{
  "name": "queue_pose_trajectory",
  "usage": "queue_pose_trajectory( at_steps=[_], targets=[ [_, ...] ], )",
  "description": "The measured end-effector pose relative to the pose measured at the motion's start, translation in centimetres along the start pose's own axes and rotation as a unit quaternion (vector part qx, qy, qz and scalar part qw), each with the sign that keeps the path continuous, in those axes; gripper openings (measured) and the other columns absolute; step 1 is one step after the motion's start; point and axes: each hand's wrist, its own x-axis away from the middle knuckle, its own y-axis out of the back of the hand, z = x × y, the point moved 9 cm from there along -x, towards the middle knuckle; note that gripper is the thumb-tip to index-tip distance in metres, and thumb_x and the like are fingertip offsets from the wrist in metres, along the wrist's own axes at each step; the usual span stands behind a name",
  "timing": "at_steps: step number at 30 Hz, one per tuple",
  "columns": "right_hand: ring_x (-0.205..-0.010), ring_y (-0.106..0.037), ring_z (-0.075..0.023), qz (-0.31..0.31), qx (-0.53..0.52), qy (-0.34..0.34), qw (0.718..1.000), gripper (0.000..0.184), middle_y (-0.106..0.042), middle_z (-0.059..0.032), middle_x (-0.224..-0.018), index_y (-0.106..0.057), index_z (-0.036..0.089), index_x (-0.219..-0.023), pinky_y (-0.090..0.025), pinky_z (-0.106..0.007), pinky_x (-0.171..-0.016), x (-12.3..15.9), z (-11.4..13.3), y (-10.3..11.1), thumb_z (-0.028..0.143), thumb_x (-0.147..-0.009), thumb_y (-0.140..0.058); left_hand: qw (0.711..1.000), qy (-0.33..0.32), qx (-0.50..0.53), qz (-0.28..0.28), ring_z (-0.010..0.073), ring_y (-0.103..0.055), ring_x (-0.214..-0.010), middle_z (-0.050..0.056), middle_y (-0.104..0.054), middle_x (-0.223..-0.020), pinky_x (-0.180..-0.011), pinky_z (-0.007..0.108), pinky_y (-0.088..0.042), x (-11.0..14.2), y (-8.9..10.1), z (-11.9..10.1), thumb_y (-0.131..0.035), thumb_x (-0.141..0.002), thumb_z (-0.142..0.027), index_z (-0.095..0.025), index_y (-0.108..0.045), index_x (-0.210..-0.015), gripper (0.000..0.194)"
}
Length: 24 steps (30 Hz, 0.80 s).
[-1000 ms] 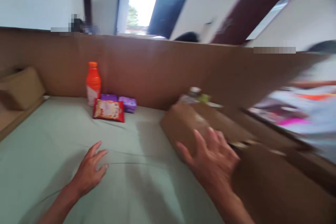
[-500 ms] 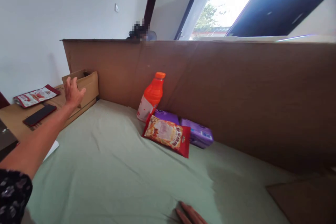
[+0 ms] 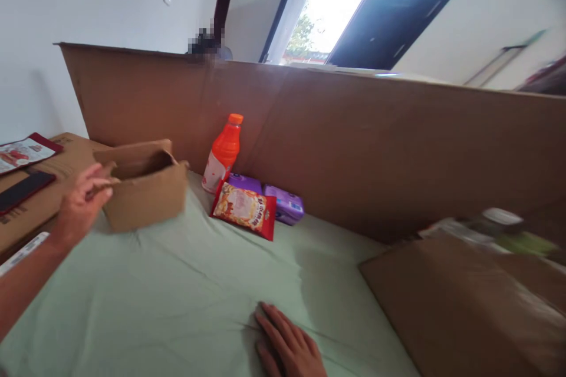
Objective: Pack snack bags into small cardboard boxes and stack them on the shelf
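Note:
My left hand (image 3: 86, 197) grips the near left edge of a small open cardboard box (image 3: 148, 200), thumb and fingers pinched on its wall. The box is at the left side of the green cloth (image 3: 177, 294), its inside dark. My right hand (image 3: 289, 344) lies palm down on the cloth at the bottom, fingers stretched out and holding nothing. Beyond it, an orange bottle (image 3: 224, 150) leans against the cardboard wall. A red snack packet (image 3: 244, 210) rests against two purple packs (image 3: 283, 204) beside the bottle.
A tall cardboard wall (image 3: 336, 147) runs along the back. At right stands a larger cardboard box (image 3: 460, 300) with a clear-lidded container (image 3: 502, 218). On the left, a dark flat object (image 3: 26, 188) and a red-and-white pouch (image 3: 26, 153) lie on flat cardboard.
My left hand has taken hold of the small box and brought it from the flat cardboard onto the cloth. The view has swung right, showing more of my right hand.

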Motion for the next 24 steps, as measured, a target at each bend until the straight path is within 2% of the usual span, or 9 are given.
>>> queue_pose_trajectory(
  at_steps=[3,6,9,11,13,16,18,21,24],
  targets=[
    [-0.129,-0.059,-0.0333,-0.053,-0.100,-0.088,0.990,0.049,-0.056,-0.0116,-0.147,-0.061,0.028,-0.139,-0.056,-0.052,-0.100,0.1,-1.0,1.7,0.047,-0.094,-0.057,0.989,-0.011,0.085,0.120,0.0350,-0.049,-0.139,0.011,-0.054,-0.148,-0.113,0.057,-0.043,7.4,-2.3,-3.2,-0.061,-0.085,-0.057,-0.021,-0.069,-0.085,0.037],
    [-0.134,-0.054,-0.0347,-0.070,-0.240,-0.151,0.957,0.069,-0.054,-0.0165,-0.148,-0.048,0.022,-0.149,-0.053,-0.052,-0.103,0.8,-1.4,3.6,0.059,-0.091,-0.056,0.963,-0.013,0.149,0.223,0.0333,-0.048,-0.140,0.008,-0.054,-0.148,-0.111,0.054,-0.046,13.0,-4.3,-7.1,-0.059,-0.091,-0.054,-0.026,-0.072,-0.084,0.031],
    [-0.136,-0.051,-0.0365,-0.057,-0.338,-0.160,0.925,0.077,-0.052,-0.0171,-0.149,-0.049,0.022,-0.149,-0.049,-0.053,-0.106,2.0,-0.2,5.8,0.068,-0.087,-0.055,0.952,-0.016,0.176,0.251,0.0309,-0.055,-0.134,0.007,-0.057,-0.142,-0.108,0.052,-0.049,16.0,-4.5,-9.8,-0.058,-0.094,-0.050,-0.027,-0.072,-0.086,0.028],
    [-0.133,-0.054,-0.0366,-0.059,-0.365,-0.178,0.912,0.075,-0.053,-0.0159,-0.149,-0.051,0.024,-0.147,-0.049,-0.054,-0.106,3.3,0.6,7.1,0.068,-0.087,-0.054,0.952,-0.024,0.184,0.244,0.0295,-0.057,-0.131,0.006,-0.056,-0.143,-0.107,0.051,-0.051,17.1,-4.1,-10.4,-0.058,-0.095,-0.047,-0.028,-0.072,-0.089,0.024],
    [-0.126,-0.060,-0.0349,-0.054,-0.383,-0.201,0.900,0.072,-0.055,-0.0156,-0.148,-0.050,0.025,-0.148,-0.053,-0.051,-0.101,4.7,1.2,7.8,0.064,-0.089,-0.056,0.953,-0.031,0.189,0.233,0.0296,-0.055,-0.134,0.004,-0.047,-0.152,-0.108,0.049,-0.052,17.9,-3.8,-9.6,-0.063,-0.093,-0.044,-0.032,-0.070,-0.105,0.018],
    [-0.121,-0.064,-0.0332,-0.029,-0.399,-0.221,0.889,0.065,-0.056,-0.0154,-0.147,-0.051,0.026,-0.148,-0.058,-0.047,-0.095,6.2,2.0,7.4,0.057,-0.091,-0.059,0.952,-0.022,0.176,0.251,0.0330,-0.046,-0.142,0.007,-0.031,-0.163,-0.113,0.053,-0.045,18.7,-4.6,-6.6,-0.075,-0.083,-0.046,-0.040,-0.039,-0.148,0.074],
    [-0.123,-0.063,-0.0337,-0.017,-0.399,-0.219,0.890,0.063,-0.056,-0.0158,-0.146,-0.054,0.025,-0.146,-0.058,-0.047,-0.095,6.1,2.3,6.7,0.055,-0.091,-0.059,0.944,-0.008,0.154,0.293,0.0364,-0.040,-0.145,0.012,-0.029,-0.164,-0.115,0.057,-0.041,18.9,-6.3,-4.2,-0.078,-0.077,-0.055,-0.037,-0.017,-0.158,0.103],
    [-0.127,-0.060,-0.0343,-0.006,-0.401,-0.196,0.895,0.061,-0.058,-0.0165,-0.144,-0.059,0.023,-0.141,-0.054,-0.049,-0.101,4.3,2.8,5.8,0.057,-0.090,-0.059,0.914,-0.012,0.145,0.379,0.0404,-0.042,-0.143,0.016,-0.042,-0.157,-0.113,0.058,-0.042,18.6,-9.6,-2.5,-0.075,-0.069,-0.072,-0.029,-0.027,-0.158,0.109],
    [-0.123,-0.063,-0.0340,-0.008,-0.416,-0.174,0.892,0.060,-0.064,-0.0154,-0.138,-0.061,0.023,-0.138,-0.052,-0.051,-0.102,1.7,3.0,5.6,0.059,-0.091,-0.056,0.872,-0.021,0.175,0.457,0.0379,-0.055,-0.133,0.013,-0.059,-0.143,-0.112,0.055,-0.045,18.1,-12.5,-2.8,-0.062,-0.072,-0.084,-0.028,-0.044,-0.151,0.099]
  ],
)
